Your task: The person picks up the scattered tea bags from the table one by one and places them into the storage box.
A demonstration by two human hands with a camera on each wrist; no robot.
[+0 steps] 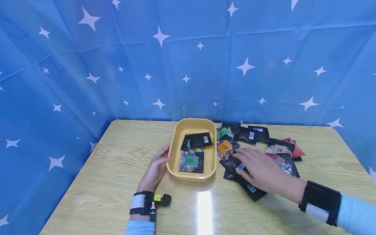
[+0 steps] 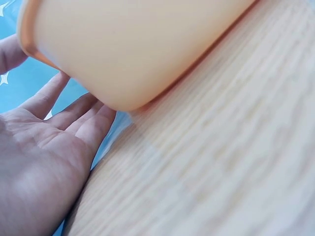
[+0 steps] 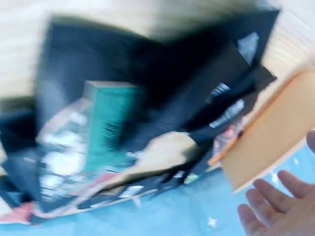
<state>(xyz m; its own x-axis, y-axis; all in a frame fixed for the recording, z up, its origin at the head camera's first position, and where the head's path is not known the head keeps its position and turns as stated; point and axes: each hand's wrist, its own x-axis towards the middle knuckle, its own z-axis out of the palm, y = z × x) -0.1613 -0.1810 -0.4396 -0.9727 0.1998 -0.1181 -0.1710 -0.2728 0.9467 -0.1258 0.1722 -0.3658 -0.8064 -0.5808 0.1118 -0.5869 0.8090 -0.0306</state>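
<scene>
A yellow plastic tub [image 1: 192, 178] stands on the table with several small black packets inside, among them one with a green label [image 1: 191, 161]. My left hand [image 1: 156, 168] rests against the tub's left side; in the left wrist view its fingers [image 2: 101, 120] lie fairly straight along the outer wall, thumb near the rim. To the tub's right, my right hand [image 1: 259, 166] is held palm down over a spread of black packets, nothing gripped in its loosely extended fingers [image 3: 263, 199]. An orange-labelled packet [image 1: 225, 147] lies just beyond its fingertips.
More packets lie along the back right, including black ones [image 1: 248, 134] and a red one [image 1: 295, 148]. Bare wood table [image 1: 117, 169] extends left of the tub. A blue starry cloth [image 1: 188, 58] hangs behind the table's back edge.
</scene>
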